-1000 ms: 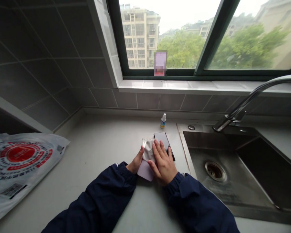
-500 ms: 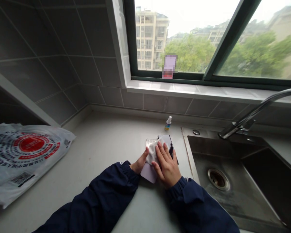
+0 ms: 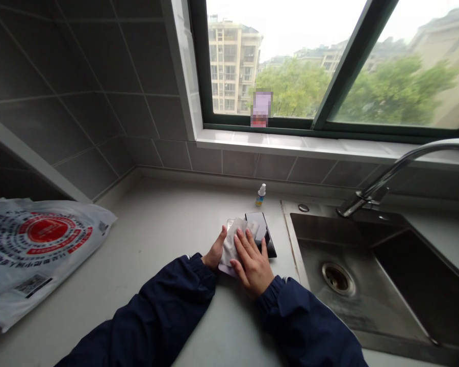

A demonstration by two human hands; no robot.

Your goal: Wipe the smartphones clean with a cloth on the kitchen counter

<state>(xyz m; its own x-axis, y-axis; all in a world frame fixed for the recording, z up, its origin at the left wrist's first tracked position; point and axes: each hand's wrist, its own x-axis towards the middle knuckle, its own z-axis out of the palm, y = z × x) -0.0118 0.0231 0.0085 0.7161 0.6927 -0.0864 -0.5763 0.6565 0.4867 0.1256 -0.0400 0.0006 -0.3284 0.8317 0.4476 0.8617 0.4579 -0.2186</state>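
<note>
My left hand point(image 3: 215, 250) grips the left edge of a lilac phone in a clear case point(image 3: 224, 269), which lies flat on the counter and is mostly hidden. My right hand point(image 3: 251, 267) presses a white cloth point(image 3: 229, 244) onto that phone, with its fingers spread. A black smartphone point(image 3: 260, 233) lies just to the right, partly under my right fingertips. Beyond them stands a small spray bottle point(image 3: 260, 196) with a white cap.
The pale countertop point(image 3: 156, 219) runs left to a printed plastic bag point(image 3: 42, 250). A steel sink point(image 3: 336, 275) with a curved faucet point(image 3: 405, 171) lies right. Tiled walls and a window sill point(image 3: 290, 142) bound the back, with a pixelated object point(image 3: 261, 108) by the window.
My right hand and the cloth have shifted left and farther over the lilac phone, so less of its near end shows. The camera view has also moved slightly.
</note>
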